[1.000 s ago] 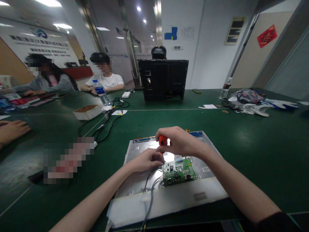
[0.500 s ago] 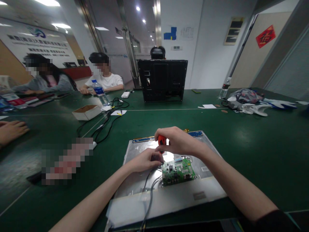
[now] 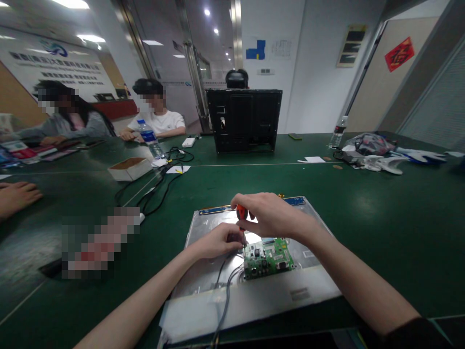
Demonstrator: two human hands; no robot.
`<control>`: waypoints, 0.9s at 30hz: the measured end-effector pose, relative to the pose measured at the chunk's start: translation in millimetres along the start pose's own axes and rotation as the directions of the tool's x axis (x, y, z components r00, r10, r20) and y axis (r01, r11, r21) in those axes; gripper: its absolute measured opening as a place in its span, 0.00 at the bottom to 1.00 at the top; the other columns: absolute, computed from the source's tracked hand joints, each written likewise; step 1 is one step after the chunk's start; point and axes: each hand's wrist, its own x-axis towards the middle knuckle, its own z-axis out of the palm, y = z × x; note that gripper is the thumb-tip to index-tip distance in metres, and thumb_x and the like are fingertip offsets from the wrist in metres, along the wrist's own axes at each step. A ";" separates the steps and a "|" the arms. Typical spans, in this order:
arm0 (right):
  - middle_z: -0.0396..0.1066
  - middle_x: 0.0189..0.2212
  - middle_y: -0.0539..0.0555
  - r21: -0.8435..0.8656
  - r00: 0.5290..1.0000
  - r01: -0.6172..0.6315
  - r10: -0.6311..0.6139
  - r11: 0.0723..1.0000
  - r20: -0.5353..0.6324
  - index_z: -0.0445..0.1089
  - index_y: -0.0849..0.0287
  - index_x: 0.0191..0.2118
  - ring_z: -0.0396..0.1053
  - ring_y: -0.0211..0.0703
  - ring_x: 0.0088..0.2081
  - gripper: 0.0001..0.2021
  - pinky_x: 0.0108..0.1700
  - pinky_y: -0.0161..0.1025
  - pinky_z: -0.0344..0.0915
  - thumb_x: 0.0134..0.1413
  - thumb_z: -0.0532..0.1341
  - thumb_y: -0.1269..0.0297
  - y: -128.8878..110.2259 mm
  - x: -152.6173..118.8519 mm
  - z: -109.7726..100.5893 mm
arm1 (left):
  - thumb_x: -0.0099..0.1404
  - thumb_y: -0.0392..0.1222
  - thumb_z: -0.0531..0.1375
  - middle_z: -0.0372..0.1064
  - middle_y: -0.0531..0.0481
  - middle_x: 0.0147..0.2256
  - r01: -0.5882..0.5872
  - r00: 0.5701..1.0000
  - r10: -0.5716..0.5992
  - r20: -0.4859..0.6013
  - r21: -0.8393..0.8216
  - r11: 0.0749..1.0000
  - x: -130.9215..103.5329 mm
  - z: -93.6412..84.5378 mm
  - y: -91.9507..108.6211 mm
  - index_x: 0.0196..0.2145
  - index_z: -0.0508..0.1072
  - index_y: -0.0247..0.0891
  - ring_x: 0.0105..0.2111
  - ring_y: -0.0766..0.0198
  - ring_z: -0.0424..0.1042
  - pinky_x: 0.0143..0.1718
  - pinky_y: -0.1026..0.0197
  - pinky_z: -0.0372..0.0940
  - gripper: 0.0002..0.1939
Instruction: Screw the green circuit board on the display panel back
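A red-and-black screwdriver stands nearly upright over the top left corner of a green circuit board. My right hand is closed around its handle from above. Low on the shaft, my left hand is pinched at the tip, beside the board's corner; the exact contact is partly hidden by the fingers. The board lies on the silver metal back of a display panel, which rests flat before me. Grey cables run from the board's left side toward the near edge.
A black monitor housing stands upright across the green table. To the left are an open cardboard box, black cords, a water bottle and another person's hand. Gloves and a second bottle lie back right.
My right hand and the screwdriver handle have shifted slightly, the hand a little lower and the handle turned and a touch left. My left hand and the board keep their places.
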 end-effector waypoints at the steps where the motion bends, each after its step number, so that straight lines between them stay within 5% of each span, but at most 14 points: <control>1: 0.70 0.34 0.51 -0.030 1.000 -0.006 0.006 1.000 -0.008 0.62 0.58 0.44 0.62 0.36 0.30 0.09 0.28 0.35 0.50 0.56 0.58 0.67 0.0 0.8 1.3 | 0.58 0.36 0.61 0.72 0.51 0.30 0.000 1.000 -0.001 0.003 0.011 1.000 -0.2 -0.3 0.7 0.33 0.74 0.35 0.30 0.63 0.70 0.33 0.63 0.63 0.04; 21: 0.70 0.31 0.51 -0.173 0.999 -0.050 0.050 0.984 -0.006 0.63 0.58 0.39 0.60 0.36 0.26 0.08 0.25 0.36 0.46 0.58 0.57 0.60 -6.2 -0.9 -3.8 | 0.59 0.36 0.59 0.71 0.51 0.30 -0.001 1.000 0.001 0.005 0.038 0.999 -0.6 -1.1 3.9 0.33 0.72 0.36 0.30 0.63 0.69 0.33 0.63 0.63 0.04; 27: 0.71 0.36 0.53 -0.123 0.999 -0.029 0.031 0.992 0.011 0.62 0.61 0.44 0.63 0.38 0.30 0.10 0.27 0.36 0.47 0.55 0.56 0.66 -7.9 -4.7 -7.5 | 0.57 0.36 0.60 0.66 0.55 0.26 -0.003 1.000 0.003 -0.002 -0.009 1.000 0.7 0.8 1.0 0.30 0.70 0.35 0.26 0.66 0.64 0.29 0.65 0.59 0.02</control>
